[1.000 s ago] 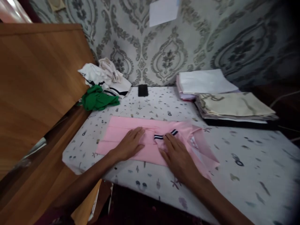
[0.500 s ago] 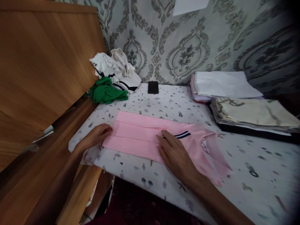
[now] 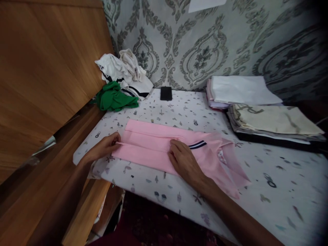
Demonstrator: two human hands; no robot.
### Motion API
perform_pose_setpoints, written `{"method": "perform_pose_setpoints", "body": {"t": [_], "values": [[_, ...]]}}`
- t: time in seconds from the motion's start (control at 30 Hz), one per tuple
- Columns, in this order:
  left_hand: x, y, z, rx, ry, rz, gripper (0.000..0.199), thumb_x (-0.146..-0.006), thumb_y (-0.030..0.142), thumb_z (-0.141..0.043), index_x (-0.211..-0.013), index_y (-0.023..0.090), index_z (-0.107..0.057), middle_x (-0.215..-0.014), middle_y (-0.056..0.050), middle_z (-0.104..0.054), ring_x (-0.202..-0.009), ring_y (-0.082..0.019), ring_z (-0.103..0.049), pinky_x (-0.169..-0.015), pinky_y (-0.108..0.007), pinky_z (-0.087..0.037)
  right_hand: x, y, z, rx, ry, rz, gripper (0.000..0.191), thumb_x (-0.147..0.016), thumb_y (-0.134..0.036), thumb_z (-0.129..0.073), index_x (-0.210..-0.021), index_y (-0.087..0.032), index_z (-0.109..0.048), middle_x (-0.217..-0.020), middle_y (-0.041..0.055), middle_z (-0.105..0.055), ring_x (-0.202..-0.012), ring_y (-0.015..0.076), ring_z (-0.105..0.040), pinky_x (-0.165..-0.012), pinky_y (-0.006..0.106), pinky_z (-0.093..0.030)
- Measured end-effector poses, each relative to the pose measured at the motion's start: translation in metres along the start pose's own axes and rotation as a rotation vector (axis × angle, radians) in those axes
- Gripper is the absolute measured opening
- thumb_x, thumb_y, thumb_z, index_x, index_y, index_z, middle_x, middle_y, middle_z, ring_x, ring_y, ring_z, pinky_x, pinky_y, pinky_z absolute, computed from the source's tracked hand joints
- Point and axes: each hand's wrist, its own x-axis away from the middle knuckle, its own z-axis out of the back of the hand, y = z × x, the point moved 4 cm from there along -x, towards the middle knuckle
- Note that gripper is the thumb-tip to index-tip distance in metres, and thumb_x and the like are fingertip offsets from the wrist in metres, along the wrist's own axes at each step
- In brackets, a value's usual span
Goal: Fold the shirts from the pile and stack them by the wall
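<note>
A pink collared shirt (image 3: 148, 140) lies lengthwise on the patterned white cloth, its sides folded inward and its collar toward the right. A navy and white stripe crosses it near the middle. At its left end, my left hand (image 3: 109, 145) pinches the hem edge and holds it slightly raised. My right hand (image 3: 186, 162) rests on the middle of the shirt beside the stripe, fingers curled down and gripping the fabric; its fingertips are partly hidden.
A green garment (image 3: 115, 97) and crumpled white clothes (image 3: 123, 70) lie at the back left against a wooden panel (image 3: 51, 61). A black flat object (image 3: 166, 93) is near the wall. Folded stacks, one white-topped (image 3: 238, 89), one cream-topped (image 3: 276, 119), sit at the right.
My left hand has closed on the shirt's hem and lifted its edge a little. The fingers of my right hand have curled in on the fabric. The view has shifted slightly.
</note>
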Motion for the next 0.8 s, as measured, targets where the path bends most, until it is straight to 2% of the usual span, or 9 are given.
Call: {"method": "perform_pose_setpoints", "body": {"t": [0.1, 0.17, 0.33, 0.47, 0.57, 0.63, 0.7, 0.8], "values": [[-0.004, -0.003, -0.004, 0.03, 0.002, 0.012, 0.02, -0.084, 0.033, -0.054, -0.101, 0.023, -0.051, -0.075, 0.005, -0.047, -0.065, -0.013, -0.041, -0.057, -0.023, -0.033, 0.002, 0.002, -0.004, -0.002, 0.012, -0.002, 0.027, -0.094, -0.016, -0.04, -0.107, -0.016, -0.064, -0.112, 0.016, -0.065, -0.109, 0.0304, -0.059, -0.097, 0.053, -0.05], [-0.005, -0.005, -0.006, -0.012, 0.049, 0.027, 0.026, -0.085, 0.034, -0.053, -0.108, 0.023, -0.052, -0.075, 0.005, -0.048, -0.065, -0.013, -0.042, -0.058, -0.024, -0.033, 0.002, 0.002, -0.006, 0.012, 0.019, -0.003, 0.029, -0.095, -0.015, -0.038, -0.11, -0.015, -0.063, -0.111, 0.0162, -0.066, -0.108, 0.0304, -0.059, -0.097, 0.053, -0.05], [-0.002, -0.006, -0.011, -0.286, 0.189, 0.065, 0.026, -0.088, 0.035, -0.053, -0.112, 0.025, -0.056, -0.077, 0.003, -0.055, -0.069, -0.016, -0.052, -0.065, -0.028, -0.04, 0.003, -0.002, -0.002, 0.017, 0.017, 0.004, 0.023, -0.096, -0.016, -0.039, -0.1, -0.015, -0.062, -0.109, 0.017, -0.065, -0.11, 0.0302, -0.057, -0.1, 0.052, -0.049], [0.002, -0.001, -0.013, -0.427, 0.298, -0.001, 0.031, -0.092, 0.038, -0.051, -0.118, 0.022, -0.057, -0.107, -0.006, -0.064, -0.099, -0.024, -0.06, -0.087, -0.038, -0.048, 0.002, -0.003, 0.002, -0.009, 0.0, 0.006, 0.018, -0.096, -0.02, -0.043, -0.096, -0.018, -0.061, -0.114, 0.0163, -0.063, -0.114, 0.0299, -0.056, -0.099, 0.051, -0.049], [0.004, 0.005, -0.019, -0.488, 0.364, -0.119, 0.035, -0.097, 0.037, -0.044, -0.125, 0.02, -0.055, -0.127, -0.012, -0.061, -0.122, -0.028, -0.054, -0.103, -0.047, -0.044, 0.003, -0.001, 0.0, 0.002, 0.0, 0.004, 0.021, -0.096, -0.018, -0.042, -0.102, -0.018, -0.062, -0.117, 0.016, -0.064, -0.114, 0.0298, -0.057, -0.098, 0.052, -0.049], [0.006, 0.008, -0.028, -0.512, 0.336, -0.207, 0.042, -0.1, 0.037, -0.037, -0.137, 0.021, -0.048, -0.144, -0.013, -0.053, -0.136, -0.026, -0.046, -0.113, -0.047, -0.038, 0.003, 0.001, -0.003, 0.021, 0.01, 0.002, 0.024, -0.096, -0.017, -0.04, -0.106, -0.017, -0.062, -0.117, 0.0163, -0.064, -0.113, 0.03, -0.057, -0.098, 0.052, -0.05], [0.006, 0.008, -0.042, -0.56, 0.209, -0.274, 0.05, -0.102, 0.041, -0.034, -0.149, 0.023, -0.036, -0.157, -0.011, -0.04, -0.146, -0.023, -0.034, -0.119, -0.045, -0.03, 0.004, 0.002, -0.006, 0.045, 0.031, 0.003, 0.026, -0.096, -0.015, -0.039, -0.11, -0.014, -0.061, -0.117, 0.0174, -0.064, -0.112, 0.0301, -0.058, -0.098, 0.05, -0.05], [0.007, 0.003, -0.059, -0.665, 0.033, -0.287, 0.064, -0.101, 0.052, -0.034, -0.156, 0.022, -0.023, -0.163, -0.012, -0.029, -0.151, -0.023, -0.024, -0.122, -0.048, -0.02, 0.004, 0.003, -0.009, 0.069, 0.051, 0.0, 0.028, -0.096, -0.014, -0.038, -0.112, -0.011, -0.061, -0.114, 0.0182, -0.065, -0.11, 0.0296, -0.058, -0.098, 0.049, -0.051]]}}
